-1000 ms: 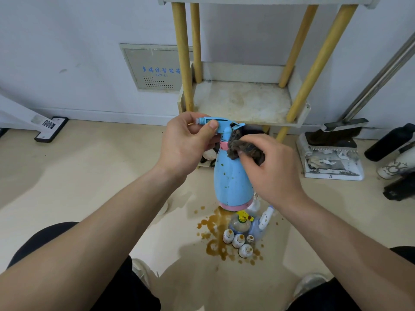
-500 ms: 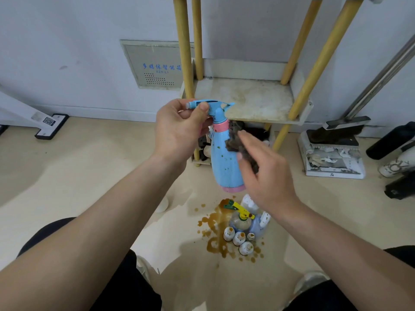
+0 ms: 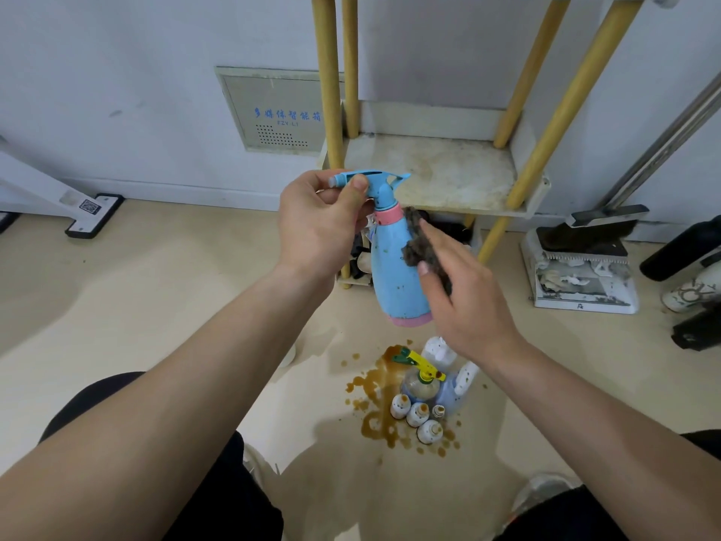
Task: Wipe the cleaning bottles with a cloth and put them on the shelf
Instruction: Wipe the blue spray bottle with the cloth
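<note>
A light blue spray bottle [image 3: 394, 275] with a pink collar and pink base hangs in the air in front of the shelf, speckled with brown spots. My left hand [image 3: 320, 224] grips its spray head from the left. My right hand [image 3: 464, 302] presses a dark brown cloth [image 3: 421, 247] against the bottle's right side, holding it under the fingers and thumb. The stained white lower shelf [image 3: 437, 177] on yellow poles stands just behind. Below, on the floor, several small bottles [image 3: 421, 408] stand in a brown spill, one with a yellow-green trigger [image 3: 417, 363].
A dustpan with a brush [image 3: 581, 275] lies to the right of the shelf. Dark and white bottles [image 3: 690, 275] stand at the far right. A white stand base [image 3: 93, 214] sits at the left wall. Dark items are tucked under the shelf.
The blue bottle was lifted off the floor and now hangs higher, tilted. My right hand slid the cloth from the bottle's neck down onto its right side.
</note>
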`<state>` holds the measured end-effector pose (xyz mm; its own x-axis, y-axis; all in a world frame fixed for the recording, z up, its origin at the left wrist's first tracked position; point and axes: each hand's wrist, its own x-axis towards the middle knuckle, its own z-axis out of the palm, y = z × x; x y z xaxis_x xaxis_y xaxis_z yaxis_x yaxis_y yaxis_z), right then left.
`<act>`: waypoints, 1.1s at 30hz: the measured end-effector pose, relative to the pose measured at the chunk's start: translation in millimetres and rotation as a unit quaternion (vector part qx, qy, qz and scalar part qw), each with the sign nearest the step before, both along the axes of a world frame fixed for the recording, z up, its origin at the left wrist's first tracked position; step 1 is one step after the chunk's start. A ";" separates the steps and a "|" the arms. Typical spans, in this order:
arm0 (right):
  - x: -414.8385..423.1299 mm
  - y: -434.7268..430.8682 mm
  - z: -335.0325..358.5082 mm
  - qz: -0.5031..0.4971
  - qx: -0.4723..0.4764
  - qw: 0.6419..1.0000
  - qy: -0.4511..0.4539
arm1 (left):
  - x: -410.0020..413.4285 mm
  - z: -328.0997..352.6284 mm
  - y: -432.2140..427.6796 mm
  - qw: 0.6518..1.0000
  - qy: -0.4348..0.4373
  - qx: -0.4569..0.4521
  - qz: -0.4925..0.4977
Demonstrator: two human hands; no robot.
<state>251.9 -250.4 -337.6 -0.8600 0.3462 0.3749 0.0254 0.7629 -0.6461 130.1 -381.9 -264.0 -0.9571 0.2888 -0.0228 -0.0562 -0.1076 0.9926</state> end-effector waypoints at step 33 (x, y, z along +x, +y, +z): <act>32.7 -24.5 -25.3 -0.011 0.186 0.981 -0.052 | -1.5 -16.5 -1.7 0.998 -0.035 -0.037 0.034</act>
